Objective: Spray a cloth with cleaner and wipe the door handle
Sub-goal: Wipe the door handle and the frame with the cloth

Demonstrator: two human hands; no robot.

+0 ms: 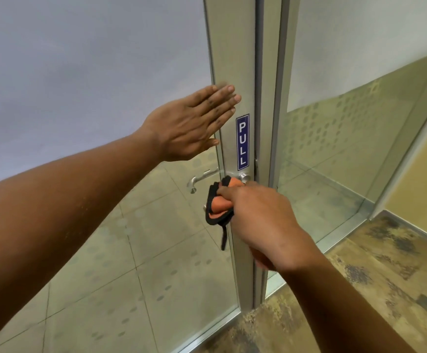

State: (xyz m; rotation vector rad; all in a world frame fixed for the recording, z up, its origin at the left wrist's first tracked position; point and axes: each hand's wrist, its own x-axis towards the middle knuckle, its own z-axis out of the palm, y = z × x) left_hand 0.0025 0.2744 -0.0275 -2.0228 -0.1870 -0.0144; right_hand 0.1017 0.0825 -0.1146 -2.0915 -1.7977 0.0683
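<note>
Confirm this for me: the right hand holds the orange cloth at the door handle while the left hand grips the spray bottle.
Not quite. In the head view the left hand holds nothing; it lies flat and open against the door frame. The right hand does hold the cloth at the door handle.

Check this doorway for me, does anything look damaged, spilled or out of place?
Nothing stands out. The right hand holds the orange cloth at the door handle; the left hand lies flat against the door frame.

L arm out straight, bare forearm, left hand (189, 126) flat w/ fingers straight & together, thumb tucked low. R arm reaching fwd, wrist bent down, right hand (260, 220) curled, fingers clenched round a wad, knuckles up.
</note>
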